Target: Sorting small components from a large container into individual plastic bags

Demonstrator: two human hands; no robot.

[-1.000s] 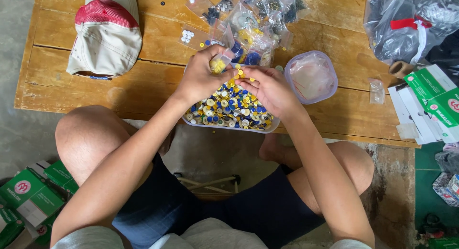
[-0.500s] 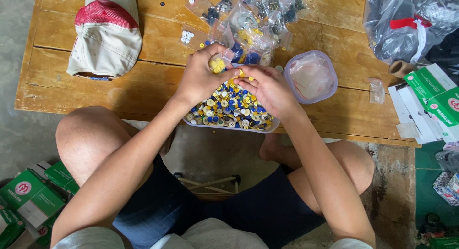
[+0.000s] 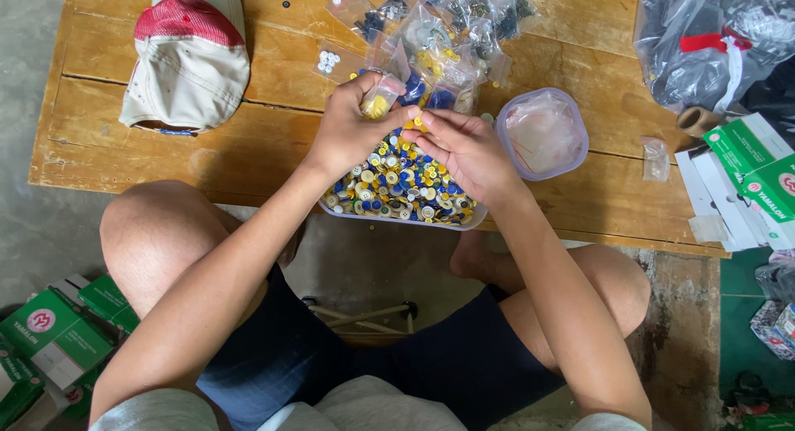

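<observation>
Probably a home workshop: plank table, bagged buttons.

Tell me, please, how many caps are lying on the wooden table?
1. A red and cream cap lies at the far left of the wooden table, apart from both hands. Others could be hidden under the bags.

Seen from above, a seated person's left hand holds a small clear bag of yellow buttons; the right hand meets it over a tub of mixed buttons on a wooden table.
</observation>
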